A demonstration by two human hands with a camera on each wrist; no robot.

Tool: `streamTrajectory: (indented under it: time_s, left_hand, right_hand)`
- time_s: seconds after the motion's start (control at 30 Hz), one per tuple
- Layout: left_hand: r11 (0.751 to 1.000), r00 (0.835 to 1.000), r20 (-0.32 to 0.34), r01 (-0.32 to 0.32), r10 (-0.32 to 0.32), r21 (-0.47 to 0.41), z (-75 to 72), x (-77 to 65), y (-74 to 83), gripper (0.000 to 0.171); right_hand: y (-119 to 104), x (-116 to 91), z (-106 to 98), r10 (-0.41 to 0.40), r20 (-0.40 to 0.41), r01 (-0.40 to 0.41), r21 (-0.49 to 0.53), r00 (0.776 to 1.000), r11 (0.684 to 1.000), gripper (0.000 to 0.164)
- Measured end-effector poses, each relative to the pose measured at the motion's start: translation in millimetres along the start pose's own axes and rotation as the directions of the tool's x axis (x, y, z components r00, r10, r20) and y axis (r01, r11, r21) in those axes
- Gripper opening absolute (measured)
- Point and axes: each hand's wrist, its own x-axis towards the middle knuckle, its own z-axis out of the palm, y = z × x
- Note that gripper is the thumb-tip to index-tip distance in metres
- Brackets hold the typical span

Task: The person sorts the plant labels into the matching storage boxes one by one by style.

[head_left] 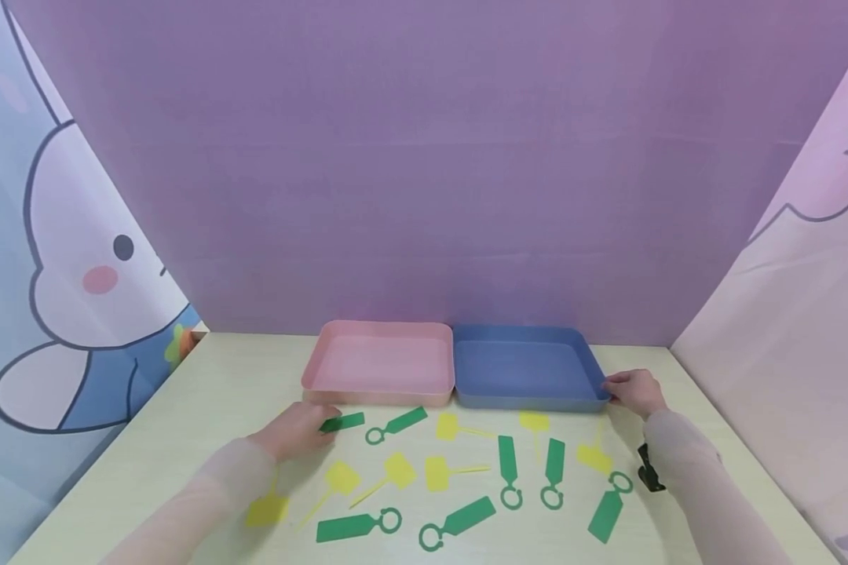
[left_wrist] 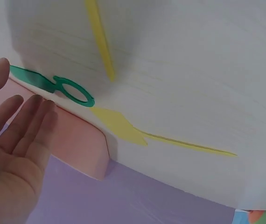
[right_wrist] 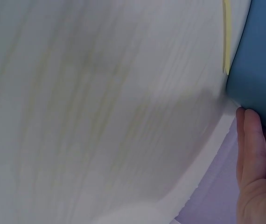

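My left hand [head_left: 298, 430], palm showing and fingers extended in the left wrist view, is beside the front left corner of the pink tray [head_left: 378, 398]. Its fingers overlap one end of a green tag [head_left: 346, 421], whose ring [left_wrist: 74, 91] shows past the fingertips in the left wrist view. A yellow stemmed tag [left_wrist: 119, 126] lies close by. At the blue tray's front right corner, my right hand [head_left: 636, 390] pinches the rim of that tray [head_left: 530, 402]. Long fingers [right_wrist: 254, 144] lie along the outer wall there, the thumb only partly in sight.
Both trays stand side by side near a purple backdrop [head_left: 452, 173]. In front of them, green ring tags [head_left: 469, 515] and yellow stemmed tags [head_left: 438, 473] lie scattered over the pale table [head_left: 148, 471]. A small black object [head_left: 650, 471] shows by the right wrist.
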Motion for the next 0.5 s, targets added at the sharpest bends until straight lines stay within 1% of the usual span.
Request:
streamTrajectory:
  time_s: [0.1,0.23,0.33,0.5]
  left_hand:
    - [0.999,1.0,-0.013,0.003,-0.003,0.038,2.8,2.0,-0.1,0.012]
    - [0.995,0.999,-0.044,-0.02,0.025,0.097,8.3,6.2,-3.6,0.019]
    - [0.991,0.997,-0.062,-0.033,0.041,0.133,12.0,10.3,-5.7,0.015]
    - [0.988,0.998,-0.067,-0.002,0.012,0.151,15.2,15.2,-4.6,0.011]
  right_hand:
    - [0,0,0,-0.002,-0.003,0.002,-0.003,1.0,1.0,0.033]
    - [-1,-1,0,0.006,0.001,-0.006,0.002,1.0,1.0,0.033]
    - [-2,-2,0,0.011,0.005,-0.011,0.002,1.0,1.0,0.033]
    - [-2,-3,1,0.006,0.006,-0.006,0.006,1.0,1.0,0.033]
